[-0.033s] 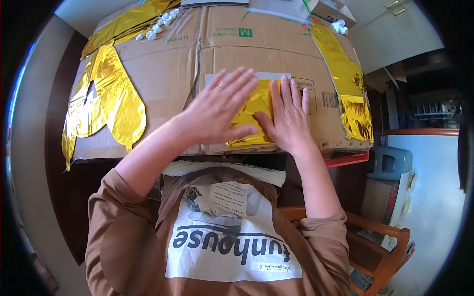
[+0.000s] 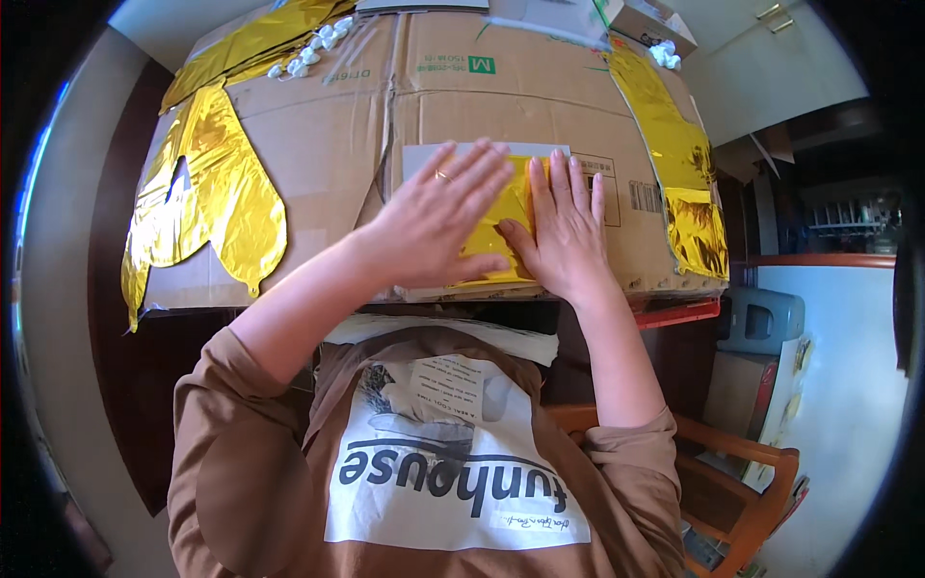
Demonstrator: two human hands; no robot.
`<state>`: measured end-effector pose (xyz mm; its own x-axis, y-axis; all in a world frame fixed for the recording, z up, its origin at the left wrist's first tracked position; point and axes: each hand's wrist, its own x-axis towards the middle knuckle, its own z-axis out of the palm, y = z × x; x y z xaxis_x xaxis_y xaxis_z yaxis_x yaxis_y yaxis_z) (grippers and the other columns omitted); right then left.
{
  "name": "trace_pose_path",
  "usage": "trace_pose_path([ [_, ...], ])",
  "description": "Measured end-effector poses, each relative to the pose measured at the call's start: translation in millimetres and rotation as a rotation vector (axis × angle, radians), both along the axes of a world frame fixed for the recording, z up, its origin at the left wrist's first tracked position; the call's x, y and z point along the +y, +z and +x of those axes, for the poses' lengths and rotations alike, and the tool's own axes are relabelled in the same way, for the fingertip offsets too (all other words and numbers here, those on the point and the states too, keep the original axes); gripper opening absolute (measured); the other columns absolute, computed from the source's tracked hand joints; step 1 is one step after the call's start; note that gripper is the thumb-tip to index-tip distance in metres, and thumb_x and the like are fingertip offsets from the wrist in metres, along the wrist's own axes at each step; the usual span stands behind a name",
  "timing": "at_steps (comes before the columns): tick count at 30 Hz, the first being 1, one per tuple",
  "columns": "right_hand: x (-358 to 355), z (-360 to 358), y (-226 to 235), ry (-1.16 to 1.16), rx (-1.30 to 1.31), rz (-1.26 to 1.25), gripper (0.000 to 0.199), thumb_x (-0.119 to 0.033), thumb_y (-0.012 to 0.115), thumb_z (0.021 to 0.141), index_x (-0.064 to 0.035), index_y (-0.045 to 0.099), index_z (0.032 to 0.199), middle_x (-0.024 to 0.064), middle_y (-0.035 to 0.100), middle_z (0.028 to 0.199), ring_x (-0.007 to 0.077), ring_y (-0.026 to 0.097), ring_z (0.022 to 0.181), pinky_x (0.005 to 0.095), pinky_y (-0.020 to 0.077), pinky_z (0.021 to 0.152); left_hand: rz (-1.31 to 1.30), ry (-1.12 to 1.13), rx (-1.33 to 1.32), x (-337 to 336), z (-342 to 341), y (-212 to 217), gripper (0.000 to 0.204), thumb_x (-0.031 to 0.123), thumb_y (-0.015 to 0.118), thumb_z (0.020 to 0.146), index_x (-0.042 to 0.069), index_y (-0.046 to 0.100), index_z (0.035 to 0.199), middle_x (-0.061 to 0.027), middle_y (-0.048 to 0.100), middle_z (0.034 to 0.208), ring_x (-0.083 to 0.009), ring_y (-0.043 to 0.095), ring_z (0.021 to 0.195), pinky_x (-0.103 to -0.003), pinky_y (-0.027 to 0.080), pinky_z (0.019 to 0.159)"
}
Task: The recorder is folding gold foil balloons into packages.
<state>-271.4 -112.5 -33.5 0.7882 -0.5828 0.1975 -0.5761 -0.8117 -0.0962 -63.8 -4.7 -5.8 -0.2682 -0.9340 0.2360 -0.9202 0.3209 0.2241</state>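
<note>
My left hand [image 2: 438, 222] lies flat, fingers spread, on a small gold foil sheet [image 2: 508, 207]; a ring shows on one finger. My right hand [image 2: 564, 231] presses flat on the same sheet from the right, thumb touching the foil. The foil rests on a pale rectangular card [image 2: 482, 151], which lies on a large flattened cardboard box [image 2: 328, 144] covering the table. Most of the foil is hidden under my palms. Neither hand grips anything.
Big crumpled gold foil pieces lie on the cardboard at the left [image 2: 217, 193] and along the right [image 2: 679, 164]. White foam bits [image 2: 313, 48] sit at the far left top. A wooden chair [image 2: 742, 462] and a grey container [image 2: 761, 318] stand to the right.
</note>
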Motion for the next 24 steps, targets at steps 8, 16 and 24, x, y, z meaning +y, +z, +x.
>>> trace_pose_path([
  [8, 0.9, -1.9, -0.2, -0.003, 0.033, 0.009, 0.086, -0.063, 0.045, 0.100, -0.0024, 0.028, 0.159, 0.0272, 0.024, 0.164, 0.0426, 0.018, 0.154, 0.0584, 0.0045, 0.124, 0.037, 0.071, -0.075, 20.0, -1.3, -20.8, 0.109, 0.078, 0.050, 0.087, -0.004, 0.029, 0.156, -0.0303, 0.026, 0.162, -0.0436, 0.025, 0.152, -0.052, 0.017, 0.125],
  [16, -0.2, -0.5, -0.4, -0.007, 0.029, 0.008, 0.087, -0.063, 0.047, 0.098, -0.0019, 0.028, 0.158, 0.0276, 0.023, 0.164, 0.0438, 0.019, 0.153, 0.0594, 0.0053, 0.124, 0.109, 0.128, 0.027, 22.3, 0.7, -10.2, 0.111, 0.075, 0.059, 0.084, -0.002, 0.027, 0.158, -0.0278, 0.026, 0.163, -0.0406, 0.019, 0.154, -0.052, 0.012, 0.126],
  [24, -2.8, -0.3, -2.5, -0.008, 0.044, 0.005, 0.082, -0.055, 0.049, 0.099, -0.0024, 0.029, 0.159, 0.0267, 0.024, 0.164, 0.0443, 0.020, 0.153, 0.0604, 0.0077, 0.123, -0.087, 0.039, 0.091, -14.7, -38.9, -19.5, 0.113, 0.073, 0.063, 0.082, -0.004, 0.027, 0.157, -0.0248, 0.034, 0.160, -0.0399, 0.029, 0.151, -0.052, 0.017, 0.125],
])
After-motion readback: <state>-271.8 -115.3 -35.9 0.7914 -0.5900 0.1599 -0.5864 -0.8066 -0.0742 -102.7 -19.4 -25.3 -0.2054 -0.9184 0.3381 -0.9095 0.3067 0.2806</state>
